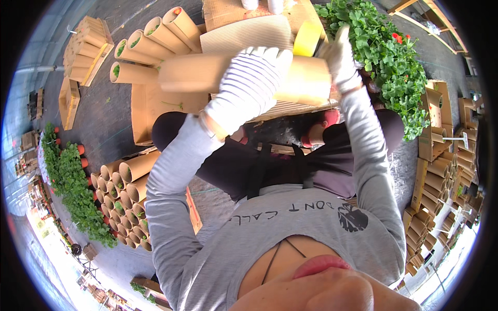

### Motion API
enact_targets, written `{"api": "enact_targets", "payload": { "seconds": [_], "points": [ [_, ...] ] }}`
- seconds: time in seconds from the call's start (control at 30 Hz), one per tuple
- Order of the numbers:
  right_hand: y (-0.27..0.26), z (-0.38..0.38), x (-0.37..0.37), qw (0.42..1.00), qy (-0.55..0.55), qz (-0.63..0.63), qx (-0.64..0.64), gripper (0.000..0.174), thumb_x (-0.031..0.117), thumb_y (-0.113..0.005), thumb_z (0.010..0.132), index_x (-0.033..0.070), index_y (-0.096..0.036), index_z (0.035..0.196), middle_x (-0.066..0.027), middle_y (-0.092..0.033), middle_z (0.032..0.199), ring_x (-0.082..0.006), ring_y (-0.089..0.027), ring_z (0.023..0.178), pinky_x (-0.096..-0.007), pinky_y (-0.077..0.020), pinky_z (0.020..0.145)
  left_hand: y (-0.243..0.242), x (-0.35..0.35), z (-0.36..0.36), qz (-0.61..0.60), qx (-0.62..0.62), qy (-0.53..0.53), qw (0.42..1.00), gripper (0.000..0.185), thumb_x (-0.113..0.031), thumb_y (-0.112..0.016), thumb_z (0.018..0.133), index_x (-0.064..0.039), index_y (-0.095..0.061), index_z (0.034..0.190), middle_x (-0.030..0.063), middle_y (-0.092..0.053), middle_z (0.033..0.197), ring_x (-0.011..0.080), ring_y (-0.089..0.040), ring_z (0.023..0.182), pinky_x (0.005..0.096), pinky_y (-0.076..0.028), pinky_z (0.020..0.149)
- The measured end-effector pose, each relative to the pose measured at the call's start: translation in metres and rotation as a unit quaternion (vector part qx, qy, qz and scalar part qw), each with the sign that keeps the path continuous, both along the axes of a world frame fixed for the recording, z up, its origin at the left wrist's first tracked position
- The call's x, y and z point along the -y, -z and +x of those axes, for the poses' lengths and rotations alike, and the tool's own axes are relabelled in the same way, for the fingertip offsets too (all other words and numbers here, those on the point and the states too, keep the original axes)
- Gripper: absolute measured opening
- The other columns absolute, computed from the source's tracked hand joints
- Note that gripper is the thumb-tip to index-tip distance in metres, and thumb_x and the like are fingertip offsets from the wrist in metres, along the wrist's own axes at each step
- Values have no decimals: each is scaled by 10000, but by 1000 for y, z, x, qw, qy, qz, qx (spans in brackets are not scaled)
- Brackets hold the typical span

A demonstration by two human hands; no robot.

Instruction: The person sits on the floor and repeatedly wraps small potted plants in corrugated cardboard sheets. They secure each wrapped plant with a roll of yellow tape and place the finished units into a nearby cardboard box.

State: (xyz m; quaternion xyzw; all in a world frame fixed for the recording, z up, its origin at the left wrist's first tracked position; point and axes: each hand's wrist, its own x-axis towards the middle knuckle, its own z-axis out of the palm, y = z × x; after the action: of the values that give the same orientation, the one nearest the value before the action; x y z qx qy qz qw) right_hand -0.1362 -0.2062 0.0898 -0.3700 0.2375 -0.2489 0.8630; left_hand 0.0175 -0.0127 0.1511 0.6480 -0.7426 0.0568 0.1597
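Observation:
A rolled corrugated cardboard tube (194,72), blurred by motion, lies crosswise in front of me above the work surface. My left hand (253,81), in a striped work glove, is closed over its middle. At the tube's right end is my gloved right hand (342,60), with fingers pointing upward. It is blurred, so whether it grips anything is unclear. A yellow roll-shaped object (307,39) stands just behind the tube. Behind and beneath the tube lie ribbed cardboard sheets (247,35).
Cardboard sleeves holding plants (136,50) lean at the left, by an open cardboard box (146,112). Leafy plants with red flowers (389,58) crowd the right. Stacked sleeves (124,198) stand at lower left, and boxed sleeves (435,175) at far right.

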Motion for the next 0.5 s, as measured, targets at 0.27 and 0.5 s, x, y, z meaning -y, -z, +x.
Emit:
{"api": "enact_targets", "payload": {
  "seconds": [0.27, 0.5],
  "points": [
    [1, -57, -86, 921, -263, -242, -152, 1078, 850, -483, 813, -18, -435, 1449, -143, -642, 1247, -222, -644, 1106, -349, -492, 999, 88, 43, 47, 267, -47, -159, 949, 696, -377, -914, 631, -47, -612, 1165, 184, -697, 1116, 349, -666, 1095, 444, -539, 935],
    [33, -70, -136, 905, -192, -290, -246, 445, 356, -757, 884, -38, -637, 1053, -49, -681, 827, -180, -623, 742, -328, -518, 705, 104, 43, 47, 283, -58, -150, 946, 871, -406, -900, 612, -19, -536, 1302, 222, -659, 1172, 379, -641, 1120, 460, -510, 977]
  ]
}}
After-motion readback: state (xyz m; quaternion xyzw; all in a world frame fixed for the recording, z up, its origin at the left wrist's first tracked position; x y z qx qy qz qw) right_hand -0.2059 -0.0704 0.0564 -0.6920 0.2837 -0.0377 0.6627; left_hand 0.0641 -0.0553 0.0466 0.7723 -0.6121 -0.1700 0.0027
